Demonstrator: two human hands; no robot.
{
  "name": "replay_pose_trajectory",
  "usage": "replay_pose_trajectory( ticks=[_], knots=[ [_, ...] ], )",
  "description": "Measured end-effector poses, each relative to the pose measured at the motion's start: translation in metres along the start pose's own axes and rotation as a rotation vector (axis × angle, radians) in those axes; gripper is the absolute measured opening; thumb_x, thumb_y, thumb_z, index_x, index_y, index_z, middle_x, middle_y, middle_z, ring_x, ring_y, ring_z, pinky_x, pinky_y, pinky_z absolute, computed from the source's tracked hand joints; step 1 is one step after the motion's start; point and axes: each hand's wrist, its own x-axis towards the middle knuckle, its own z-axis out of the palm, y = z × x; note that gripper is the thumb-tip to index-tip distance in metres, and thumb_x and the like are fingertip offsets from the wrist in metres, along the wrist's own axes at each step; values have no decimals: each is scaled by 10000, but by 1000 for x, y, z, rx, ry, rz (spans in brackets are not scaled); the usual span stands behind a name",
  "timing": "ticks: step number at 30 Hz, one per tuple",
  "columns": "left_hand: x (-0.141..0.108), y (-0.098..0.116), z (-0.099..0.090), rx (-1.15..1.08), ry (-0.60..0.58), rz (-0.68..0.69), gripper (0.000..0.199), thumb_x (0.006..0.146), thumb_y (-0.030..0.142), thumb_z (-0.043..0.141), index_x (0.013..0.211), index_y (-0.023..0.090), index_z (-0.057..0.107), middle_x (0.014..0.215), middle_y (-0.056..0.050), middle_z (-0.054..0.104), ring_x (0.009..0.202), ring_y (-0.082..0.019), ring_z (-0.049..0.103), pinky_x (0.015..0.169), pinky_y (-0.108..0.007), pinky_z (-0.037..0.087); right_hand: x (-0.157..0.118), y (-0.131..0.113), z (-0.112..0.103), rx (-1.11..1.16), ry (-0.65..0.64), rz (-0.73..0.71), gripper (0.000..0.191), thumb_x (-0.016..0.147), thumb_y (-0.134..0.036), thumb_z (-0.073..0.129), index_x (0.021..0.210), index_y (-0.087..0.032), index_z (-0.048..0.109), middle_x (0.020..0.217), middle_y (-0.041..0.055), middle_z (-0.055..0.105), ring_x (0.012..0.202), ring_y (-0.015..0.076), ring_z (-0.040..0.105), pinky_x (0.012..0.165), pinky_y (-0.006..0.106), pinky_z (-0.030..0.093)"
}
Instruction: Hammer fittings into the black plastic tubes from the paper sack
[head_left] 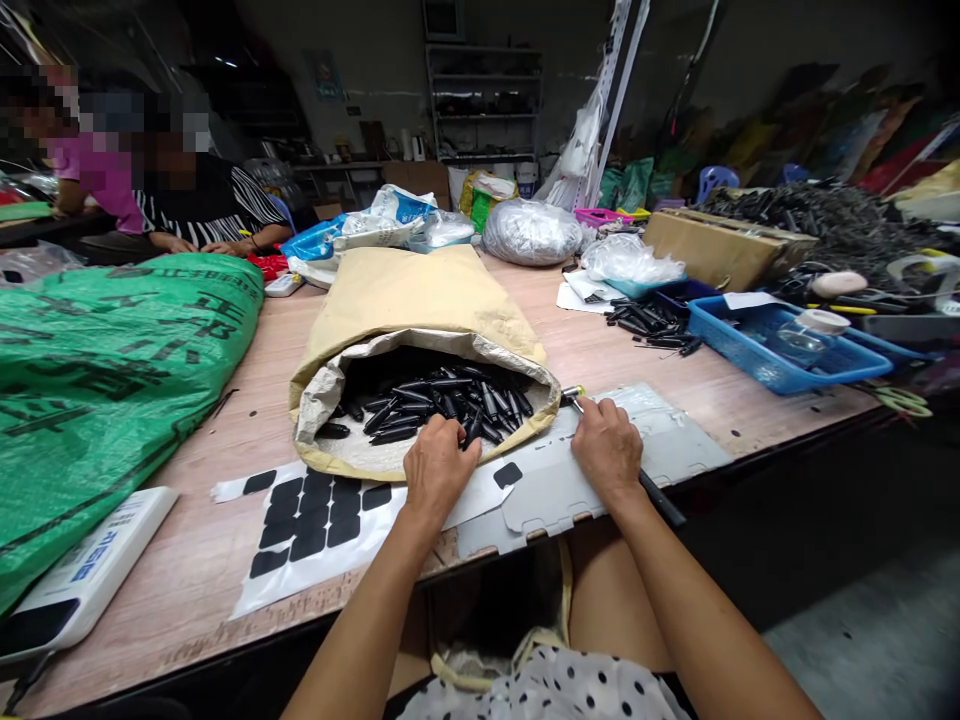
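Observation:
A yellowish paper sack (427, 290) lies on the table with its mouth facing me, and many black pen-shaped parts (409, 405) show inside. My left hand (439, 465) is at the lower lip of the mouth, its fingers pinched at one black part. My right hand (609, 445) is closed around a dark rod-like tool (661, 500), whose metal tip shows beyond the fingers near the sack's right corner. Under that hand lies a grey-white board (675, 440). A white sheet with black rounded stickers (315, 515) lies left of my left hand.
A green sack (112, 370) fills the left side, beside a white device (94, 570). At the right are a blue tray (780, 365), loose black parts (649, 320) and a cardboard box (712, 245). Plastic bags (532, 230) line the back. Two people sit at the far left.

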Motion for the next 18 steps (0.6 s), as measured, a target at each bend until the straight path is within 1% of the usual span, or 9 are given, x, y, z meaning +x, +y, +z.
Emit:
replay_pose_trajectory(
  ticks=[2,4,6,8,11,14,16,18],
  knots=[
    [-8,-4,-7,-18,28,51,120,859,339,696,839,231,648,926,-10,625,859,-203,596,644,-299,358,0,0,0,5,-2,5,341,987,-206,452,1266,-194,649,1030,112,619,941,232,547,719,327,338],
    [-17,-10,-16,-44,27,136,99,859,319,697,863,236,641,919,-5,626,893,-205,599,681,-300,387,-1,0,1,9,-3,5,341,986,-209,454,1263,-191,653,1032,114,618,942,233,546,721,327,340],
    [-28,-18,-22,-69,-30,223,83,859,296,695,878,240,637,901,-2,631,904,-209,598,718,-304,407,-1,-1,0,10,0,8,346,985,-208,450,1264,-193,654,1034,112,619,941,235,547,718,331,340],
    [-36,-27,-21,-106,-94,269,66,861,272,689,883,238,637,887,-3,634,907,-215,593,755,-314,423,-1,-1,-1,15,0,16,351,985,-207,445,1263,-196,658,1032,110,623,941,237,549,715,335,337],
    [-43,-40,-10,-255,-108,262,62,879,262,677,929,236,653,913,-8,638,915,-209,591,809,-324,446,2,1,-3,75,-35,41,351,977,-205,461,1257,-207,673,1032,108,638,950,230,557,717,328,339],
    [-44,-48,0,-410,-99,242,86,887,269,684,966,238,678,928,-10,642,916,-201,598,826,-323,459,4,7,-9,212,-74,112,362,956,-206,493,1261,-242,684,1057,92,662,930,213,573,701,316,347],
    [-42,-50,3,-446,-109,219,96,871,272,706,959,237,694,926,-12,647,911,-203,604,817,-325,461,3,10,-17,323,-32,185,379,951,-214,488,1277,-245,680,1088,87,674,893,203,585,694,310,369],
    [-41,-50,3,-452,-118,194,112,852,273,725,957,238,705,925,-14,652,901,-205,607,804,-326,461,-2,9,-29,482,38,227,379,949,-250,498,1282,-212,676,1073,88,688,825,187,593,701,309,414]
  ],
)
